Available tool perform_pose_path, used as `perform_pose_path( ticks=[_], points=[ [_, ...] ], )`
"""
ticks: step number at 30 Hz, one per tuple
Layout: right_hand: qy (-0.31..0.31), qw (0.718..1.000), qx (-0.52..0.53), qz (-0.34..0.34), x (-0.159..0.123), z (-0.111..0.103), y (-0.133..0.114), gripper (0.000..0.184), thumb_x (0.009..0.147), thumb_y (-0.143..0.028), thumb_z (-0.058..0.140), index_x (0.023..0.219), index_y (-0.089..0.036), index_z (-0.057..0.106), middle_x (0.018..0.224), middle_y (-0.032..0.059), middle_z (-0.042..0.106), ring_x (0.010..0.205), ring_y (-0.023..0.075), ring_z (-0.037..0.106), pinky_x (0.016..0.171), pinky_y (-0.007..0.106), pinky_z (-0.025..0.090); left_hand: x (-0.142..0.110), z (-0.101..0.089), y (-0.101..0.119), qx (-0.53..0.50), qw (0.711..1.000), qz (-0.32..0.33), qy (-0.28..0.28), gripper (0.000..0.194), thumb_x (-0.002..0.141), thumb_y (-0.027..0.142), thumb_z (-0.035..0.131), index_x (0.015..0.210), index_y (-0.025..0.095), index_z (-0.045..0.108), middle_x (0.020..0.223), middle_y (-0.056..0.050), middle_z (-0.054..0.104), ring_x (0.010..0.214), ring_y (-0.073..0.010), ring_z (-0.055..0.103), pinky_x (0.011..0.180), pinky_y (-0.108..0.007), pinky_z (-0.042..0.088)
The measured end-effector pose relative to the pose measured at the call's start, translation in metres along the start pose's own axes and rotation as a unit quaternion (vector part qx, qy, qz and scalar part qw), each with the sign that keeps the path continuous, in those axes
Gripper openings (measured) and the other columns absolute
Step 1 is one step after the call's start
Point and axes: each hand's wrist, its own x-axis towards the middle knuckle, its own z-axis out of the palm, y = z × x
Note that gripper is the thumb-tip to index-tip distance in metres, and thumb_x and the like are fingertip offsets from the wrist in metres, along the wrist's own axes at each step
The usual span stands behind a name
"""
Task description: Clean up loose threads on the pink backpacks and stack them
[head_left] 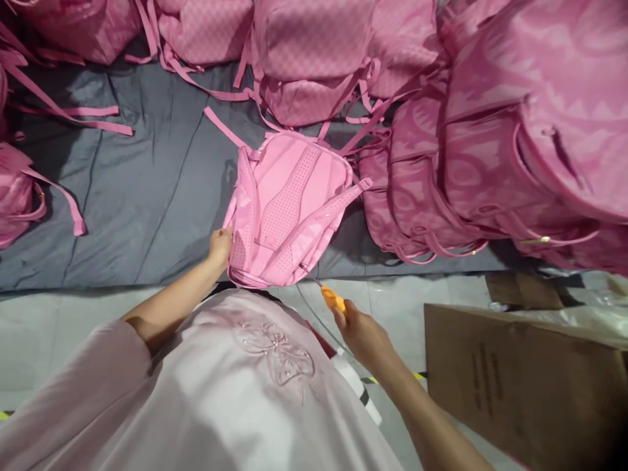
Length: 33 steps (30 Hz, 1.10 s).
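Observation:
A pink backpack (pixel 299 196) lies on the grey cloth surface near its front edge, with the padded back panel and shoulder straps facing up. My left hand (pixel 220 248) is closed on the left side of this backpack, near its lower corner. In my right hand (pixel 360 327) is an orange-handled tool (pixel 333 299) with a thin metal tip; its exact kind is not clear. The tip points to the bag's lower right edge, and I cannot tell whether it touches. One strap end extends past the bag's upper left, another past its right side.
Several pink backpacks (pixel 314 39) stand along the back, their loose straps trailing forward. Larger patterned bags (pixel 490 157) crowd the right side. Another bag (pixel 14 196) sits at the left. Below the grey cloth (pixel 147 176), a cardboard box (pixel 520 379) stands on the floor at right.

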Motion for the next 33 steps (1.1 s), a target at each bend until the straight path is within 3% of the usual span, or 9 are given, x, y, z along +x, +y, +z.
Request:
perform_pose_path(
  ticks=[2, 6, 13, 16, 20, 24, 30, 33],
  points=[
    [0.006, 1.0, 0.002, 0.011, -0.003, 0.018, -0.013, 0.027, 0.105, -0.038, 0.035, 0.109, -0.019, 0.054, 0.084, 0.0091, 0.073, 0.077, 0.0239, 0.07, 0.054, 0.028, 0.025, 0.006, 0.002, 0.004, 0.004, 0.999, -0.036, -0.019, 0.016, 0.091, 0.025, 0.058, 0.077, 0.018, 0.055, 0.079, -0.003, 0.06, 0.085, -0.0149, 0.064, 0.086, -0.026, 0.05],
    [0.034, 0.999, 0.007, 0.031, 0.006, 0.042, -0.032, 0.029, 0.105, -0.041, 0.035, 0.109, -0.019, 0.053, 0.083, 0.0076, 0.073, 0.074, 0.0228, 0.07, 0.053, 0.029, 0.024, 0.006, 0.011, 0.015, -0.008, 0.995, -0.088, -0.049, 0.017, 0.093, 0.027, 0.056, 0.08, 0.017, 0.059, 0.073, -0.002, 0.059, 0.073, -0.0135, 0.062, 0.082, -0.026, 0.053],
    [0.067, 0.997, 0.003, 0.039, 0.018, 0.062, -0.048, 0.032, 0.105, -0.041, 0.035, 0.114, -0.017, 0.054, 0.08, 0.0089, 0.072, 0.073, 0.0223, 0.071, 0.055, 0.027, 0.03, 0.006, 0.01, 0.027, -0.067, 0.972, -0.187, -0.125, 0.02, 0.094, 0.032, 0.053, 0.094, 0.014, 0.062, 0.073, -0.004, 0.062, 0.08, -0.0184, 0.068, 0.086, -0.032, 0.057],
    [0.069, 0.997, 0.004, 0.037, 0.021, 0.065, -0.048, 0.032, 0.105, -0.041, 0.036, 0.115, -0.017, 0.055, 0.08, 0.0089, 0.073, 0.074, 0.0229, 0.071, 0.055, 0.027, 0.031, 0.004, 0.007, 0.021, -0.087, 0.958, -0.206, -0.177, 0.032, 0.097, 0.041, 0.047, 0.101, 0.013, 0.062, 0.081, -0.009, 0.069, 0.088, -0.0229, 0.071, 0.088, -0.038, 0.058],
    [0.062, 0.998, 0.023, -0.014, 0.034, 0.063, -0.055, 0.032, 0.105, -0.041, 0.038, 0.117, -0.017, 0.056, 0.084, 0.0086, 0.074, 0.077, 0.0228, 0.071, 0.056, 0.028, 0.03, 0.0, 0.014, 0.0, -0.078, 0.924, -0.223, -0.301, 0.042, 0.097, 0.045, 0.045, 0.119, 0.012, 0.062, 0.097, -0.013, 0.074, 0.099, -0.0278, 0.071, 0.097, -0.047, 0.055],
    [0.067, 0.996, 0.04, -0.049, 0.042, 0.059, -0.062, 0.033, 0.105, -0.042, 0.038, 0.119, -0.017, 0.055, 0.088, 0.0092, 0.074, 0.081, 0.0219, 0.071, 0.058, 0.027, 0.03, 0.006, 0.023, -0.014, -0.059, 0.906, -0.227, -0.353, 0.053, 0.096, 0.05, 0.047, 0.133, 0.014, 0.057, 0.105, -0.015, 0.075, 0.103, -0.0305, 0.071, 0.101, -0.052, 0.051],
    [0.101, 0.987, 0.059, 0.109, 0.039, 0.065, -0.043, 0.032, 0.106, -0.04, 0.036, 0.122, -0.016, 0.051, 0.087, 0.0107, 0.073, 0.077, 0.0224, 0.07, 0.059, 0.028, 0.03, 0.023, 0.018, -0.012, -0.064, 0.891, -0.235, -0.384, 0.069, 0.097, 0.062, 0.036, 0.138, 0.01, 0.053, 0.106, -0.018, 0.074, 0.106, -0.0312, 0.071, 0.1, -0.05, 0.052],
    [0.116, 0.982, 0.079, 0.127, 0.051, 0.068, -0.041, 0.034, 0.107, -0.04, 0.034, 0.123, -0.015, 0.049, 0.088, 0.0115, 0.073, 0.078, 0.0225, 0.069, 0.06, 0.028, 0.03, 0.022, 0.022, -0.014, -0.067, 0.885, -0.237, -0.396, 0.071, 0.098, 0.063, 0.031, 0.137, 0.009, 0.054, 0.106, -0.019, 0.074, 0.108, -0.0309, 0.071, 0.101, -0.05, 0.051]
  ],
)
